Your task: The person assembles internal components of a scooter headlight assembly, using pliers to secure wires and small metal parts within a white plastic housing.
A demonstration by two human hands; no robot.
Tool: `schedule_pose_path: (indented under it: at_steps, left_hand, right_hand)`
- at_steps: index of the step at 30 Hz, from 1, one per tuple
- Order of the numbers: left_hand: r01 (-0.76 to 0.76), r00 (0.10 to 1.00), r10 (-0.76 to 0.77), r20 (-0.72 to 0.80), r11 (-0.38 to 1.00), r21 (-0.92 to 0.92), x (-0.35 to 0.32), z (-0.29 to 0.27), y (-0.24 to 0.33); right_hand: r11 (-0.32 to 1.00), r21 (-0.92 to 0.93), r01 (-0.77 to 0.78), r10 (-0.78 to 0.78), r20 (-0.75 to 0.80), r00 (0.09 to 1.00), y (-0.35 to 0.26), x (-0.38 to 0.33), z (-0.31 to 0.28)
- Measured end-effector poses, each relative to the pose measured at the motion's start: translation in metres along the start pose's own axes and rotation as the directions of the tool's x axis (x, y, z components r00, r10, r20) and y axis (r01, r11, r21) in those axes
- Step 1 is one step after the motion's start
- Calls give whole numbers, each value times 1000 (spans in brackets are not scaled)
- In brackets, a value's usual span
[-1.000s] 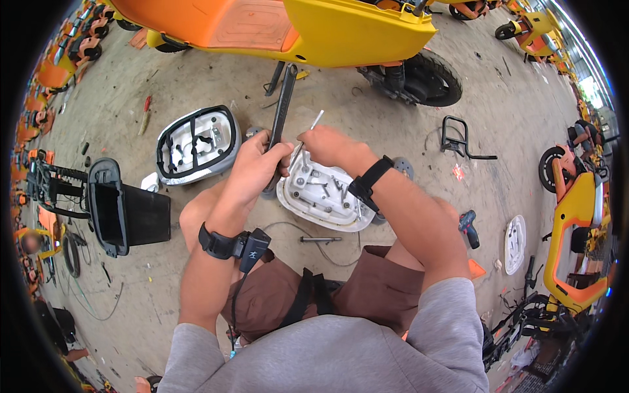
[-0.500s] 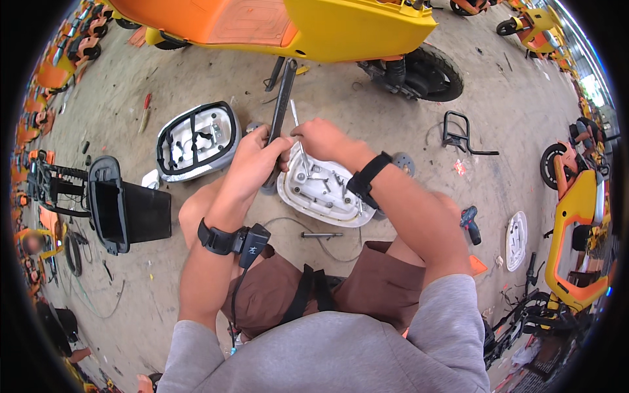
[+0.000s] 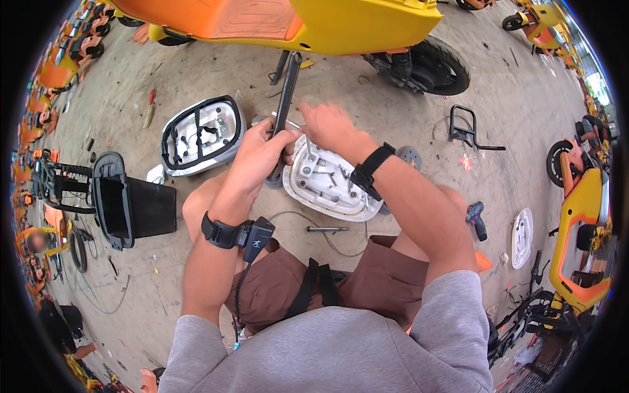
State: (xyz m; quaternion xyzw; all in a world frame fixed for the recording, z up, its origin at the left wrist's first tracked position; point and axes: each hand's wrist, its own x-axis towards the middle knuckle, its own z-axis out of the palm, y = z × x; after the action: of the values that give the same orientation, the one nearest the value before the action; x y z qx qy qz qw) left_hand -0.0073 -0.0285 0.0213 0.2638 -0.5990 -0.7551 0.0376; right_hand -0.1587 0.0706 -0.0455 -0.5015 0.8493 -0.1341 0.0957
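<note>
My left hand (image 3: 262, 154) is wrapped round a dark flat-sided metal bar (image 3: 287, 92) that stands up in front of me, its far end near the yellow scooter. Closed beside it, my right hand (image 3: 327, 124) grips a thin silver rod-like tool (image 3: 280, 116), one length of which sticks out leftward toward the bar. My fingers hide where tool and bar meet. Just below both hands lies a white oval tray-like shell (image 3: 327, 208) with several bolts and small metal parts in it.
A yellow and orange scooter (image 3: 367, 26) stands ahead. To the left are a white shell with black trim (image 3: 203, 134) and a black bin (image 3: 154, 209). A cordless drill (image 3: 477, 221), a black bent frame (image 3: 464, 124) and another white shell (image 3: 522, 239) lie right.
The silver tool has swung from nearly upright to pointing left, with my right hand turning along. My left hand keeps its hold on the bar. The whole view has shifted slightly.
</note>
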Motion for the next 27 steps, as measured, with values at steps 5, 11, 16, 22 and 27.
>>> schedule_pose_path:
  at_steps: [5, 11, 16, 22, 27]
  left_hand:
    - [0, 1000, 0, 7, 1000, -2, 2, 3, -2]
    - [-14, 1000, 14, 0, 1000, 23, 5, 2, -5]
    - [-10, 1000, 10, 1, 1000, 17, 3, 2, -5]
    - [25, 999, -24, -45, 1000, 18, -1, 4, -2]
    - [39, 999, -39, -23, 999, 20, -1, 3, 2]
  right_hand:
    - [983, 180, -18, 25, -34, 999, -1, -2, 15]
    - [982, 161, 101, -106, 25, 994, 20, 4, 10]
    - [947, 113, 300, -303, 13, 953, 33, -2, -1]
    - [850, -318, 419, -452, -33, 891, 29, -4, -16]
    - [996, -20, -86, 86, 7, 996, 8, -8, -5]
